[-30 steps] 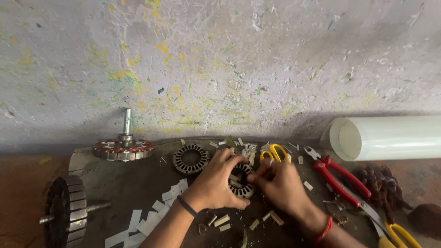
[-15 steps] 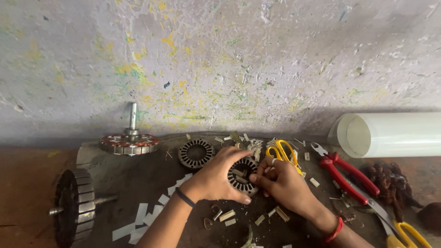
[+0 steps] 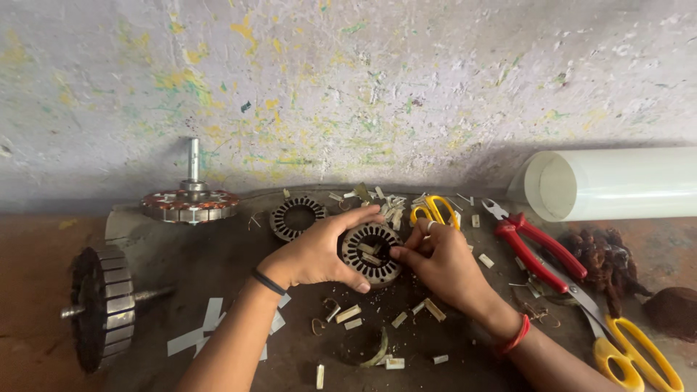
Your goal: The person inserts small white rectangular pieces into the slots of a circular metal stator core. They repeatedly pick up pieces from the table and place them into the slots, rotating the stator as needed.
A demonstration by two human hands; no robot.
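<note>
the right hand (image 3: 446, 265) covers part of what it's pinching, so the small pale strip at its fingertips is hard to make out, and the big yellow-handled scissors (image 3: 632, 348) are cut off at the bottom right edge. the white roll (image 3: 617, 181) also runs out of frame on the right. the slotted stator ring (image 3: 372, 252) sits on the dark work surface (image 3: 218, 261) right between both hands: the left hand (image 3: 316, 254) is wrapped around its left side, thumb under and fingers over the top, gripping it, while the right hand is closed in a pinch at the ring's inner slots, touching it. count-wise there are two stator rings, the held one plus a second stator ring (image 3: 296, 216) lying just beyond the left hand. two rotors with shafts: one rotor (image 3: 190, 203) upright at the back left, another rotor (image 3: 105, 308) lying on its side at far left. two scissors, the small yellow scissors (image 3: 433, 210) behind the right hand and the big pair. one red-handled pliers (image 3: 537, 250). paper scraps are too scattered to count.
</note>
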